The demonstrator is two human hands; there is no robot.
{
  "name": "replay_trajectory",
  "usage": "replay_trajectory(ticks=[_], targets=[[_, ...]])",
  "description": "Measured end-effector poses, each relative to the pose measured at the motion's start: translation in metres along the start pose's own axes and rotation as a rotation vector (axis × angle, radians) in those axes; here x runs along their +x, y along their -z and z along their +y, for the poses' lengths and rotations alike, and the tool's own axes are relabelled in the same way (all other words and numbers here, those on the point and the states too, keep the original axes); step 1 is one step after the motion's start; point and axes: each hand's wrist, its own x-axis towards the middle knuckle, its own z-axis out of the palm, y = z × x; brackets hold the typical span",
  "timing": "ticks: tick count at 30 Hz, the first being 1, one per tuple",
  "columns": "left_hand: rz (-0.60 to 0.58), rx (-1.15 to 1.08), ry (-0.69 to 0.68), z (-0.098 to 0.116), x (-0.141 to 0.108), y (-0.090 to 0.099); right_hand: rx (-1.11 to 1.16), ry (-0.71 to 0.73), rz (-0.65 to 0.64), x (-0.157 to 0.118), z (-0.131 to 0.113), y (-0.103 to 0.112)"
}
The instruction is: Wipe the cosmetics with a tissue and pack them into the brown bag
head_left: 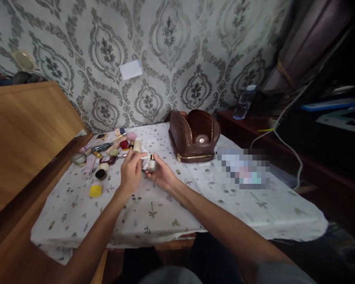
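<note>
Over the middle of the cloth, my right hand (164, 173) is closed around a small clear-and-white bottle (151, 164) with a dark and gold top. My left hand (131, 170) pinches a white tissue (146, 158) against the bottle's left side. Just left of my hands lies a cluster of cosmetics: a cream-coloured tube (137, 145), a red-lidded jar (124, 144), a black-lidded jar (101, 174) and a yellow-capped container (96, 191). A brown leather toiletry bag (195, 146) stands unzipped beyond my right hand, its dark inside showing.
A patterned white cloth (154, 225) covers the table. At its right lies a pixelated flat object (244, 169). A wooden panel (26, 134) borders the left side. To the right, a clear water bottle (245, 103) stands on a dark red surface, near a white cable (294, 163).
</note>
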Motion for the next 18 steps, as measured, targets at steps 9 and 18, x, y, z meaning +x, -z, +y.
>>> replay_trajectory(ticks=[9,18], targets=[[0.002,-0.100,0.001,-0.007,-0.022,-0.006,0.135,-0.007,-0.021,0.003,-0.006,0.005],[0.053,-0.144,0.108,-0.017,-0.008,-0.010,0.033,-0.059,-0.016,-0.002,-0.003,0.004]])
